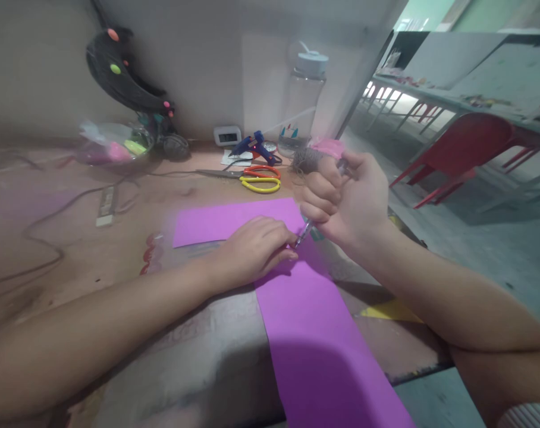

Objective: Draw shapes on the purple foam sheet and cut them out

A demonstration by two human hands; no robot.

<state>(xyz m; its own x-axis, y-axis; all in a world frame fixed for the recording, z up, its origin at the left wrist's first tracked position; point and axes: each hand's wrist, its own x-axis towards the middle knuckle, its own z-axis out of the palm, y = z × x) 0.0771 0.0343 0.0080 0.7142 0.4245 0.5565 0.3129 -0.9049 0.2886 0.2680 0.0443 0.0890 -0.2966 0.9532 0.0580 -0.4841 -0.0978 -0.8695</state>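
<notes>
Purple paper [314, 321] underlies left hand [252, 248]; right hand [345, 196] clenches a probable pen [304, 231].

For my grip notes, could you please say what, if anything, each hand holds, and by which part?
The right hand grips a slim, pen-like tool around its middle; whether the left hand, at its lower end, pinches it cannot be told.

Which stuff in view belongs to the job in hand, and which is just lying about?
In use:
- clear pen-like tool, held in the right hand
- purple paper, under the left hand

Apparently just lying about (none is being touched):
- scissors
- blue glue gun
- clear bottle
- small white device
</notes>
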